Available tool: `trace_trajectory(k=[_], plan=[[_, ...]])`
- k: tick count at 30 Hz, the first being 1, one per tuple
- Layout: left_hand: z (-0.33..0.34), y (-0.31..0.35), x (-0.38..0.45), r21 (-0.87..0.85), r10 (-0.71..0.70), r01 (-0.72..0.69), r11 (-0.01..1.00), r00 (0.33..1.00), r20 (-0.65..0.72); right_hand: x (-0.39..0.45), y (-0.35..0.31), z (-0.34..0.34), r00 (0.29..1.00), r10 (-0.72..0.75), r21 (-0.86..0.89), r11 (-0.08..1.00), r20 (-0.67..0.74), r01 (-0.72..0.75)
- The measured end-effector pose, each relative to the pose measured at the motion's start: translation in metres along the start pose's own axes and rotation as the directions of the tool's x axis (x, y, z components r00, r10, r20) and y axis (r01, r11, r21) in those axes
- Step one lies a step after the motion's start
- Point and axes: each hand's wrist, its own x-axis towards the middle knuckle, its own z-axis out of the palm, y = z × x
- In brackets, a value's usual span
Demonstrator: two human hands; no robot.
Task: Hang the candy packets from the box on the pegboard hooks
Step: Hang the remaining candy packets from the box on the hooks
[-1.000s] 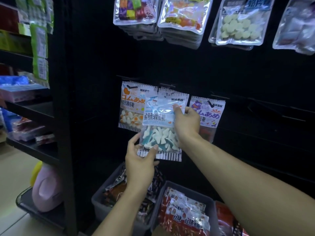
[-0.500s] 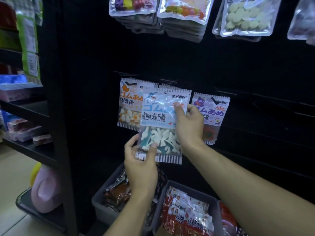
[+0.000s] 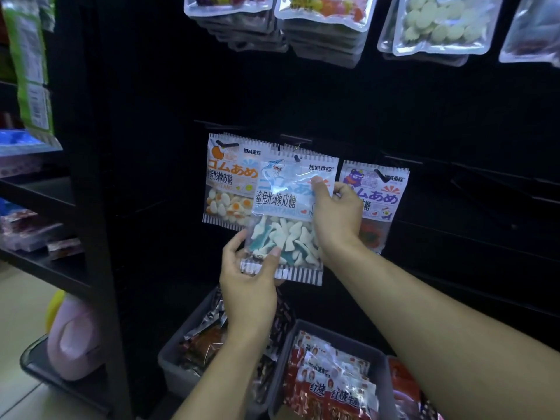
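Note:
A blue-and-white shark candy packet [image 3: 288, 204] is held up against the black pegboard [image 3: 363, 101], its hang hole near a hook tip [image 3: 297, 159]. My right hand [image 3: 336, 216] pinches the packet's right side, thumb on the front. My left hand [image 3: 248, 283] grips its lower left corner. Behind it hang an orange egg-candy packet [image 3: 227, 183] on the left and a purple packet [image 3: 381, 192] on the right, each on its own hook.
Several bagged sweets [image 3: 324, 22] hang on the upper row. Empty hooks [image 3: 485, 171] stick out to the right. Grey bins [image 3: 181, 359] with snack packets [image 3: 333, 386] stand below. A black shelf unit [image 3: 45, 207] and a pink object [image 3: 72, 338] are at the left.
The shark packet has risen slightly toward the hook, both hands going up with it. The camera has tilted a little downward.

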Motion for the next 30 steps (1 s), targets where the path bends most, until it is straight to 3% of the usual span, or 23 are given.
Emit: trace_trajectory(k=[3, 6, 12, 19, 22, 26, 30], plan=[[0.001, -0.004, 0.011, 0.036, -0.039, 0.037, 0.999, 0.996, 0.075, 0.013, 0.004, 0.001, 0.999, 0.046, -0.038, 0.998, 0.003, -0.046], [-0.005, -0.004, 0.024, 0.194, -0.098, 0.058, 0.979, 0.974, 0.206, 0.032, 0.005, 0.005, 0.997, 0.079, -0.081, 0.993, -0.015, -0.080], [-0.014, -0.013, 0.014, 0.342, -0.221, 0.102, 0.934, 0.918, 0.330, 0.066, 0.013, 0.016, 0.995, 0.095, -0.226, 0.969, -0.038, -0.101], [-0.036, -0.036, 0.004, 0.556, -0.333, 0.081, 0.827, 0.868, 0.370, 0.074, 0.020, 0.011, 0.996, 0.091, -0.368, 0.925, -0.025, -0.094], [-0.044, -0.037, -0.001, 0.622, -0.367, 0.085, 0.778, 0.865, 0.342, 0.058, 0.028, 0.004, 0.996, 0.087, -0.340, 0.936, -0.014, -0.087], [-0.060, -0.037, -0.023, 0.748, -0.396, -0.026, 0.663, 0.836, 0.380, 0.011, 0.048, -0.010, 1.000, -0.024, -0.348, 0.937, 0.001, 0.023], [-0.080, -0.033, -0.056, 0.862, -0.448, -0.244, 0.444, 0.773, 0.450, -0.053, 0.078, -0.034, 0.987, -0.035, -0.323, 0.943, 0.158, 0.086]])
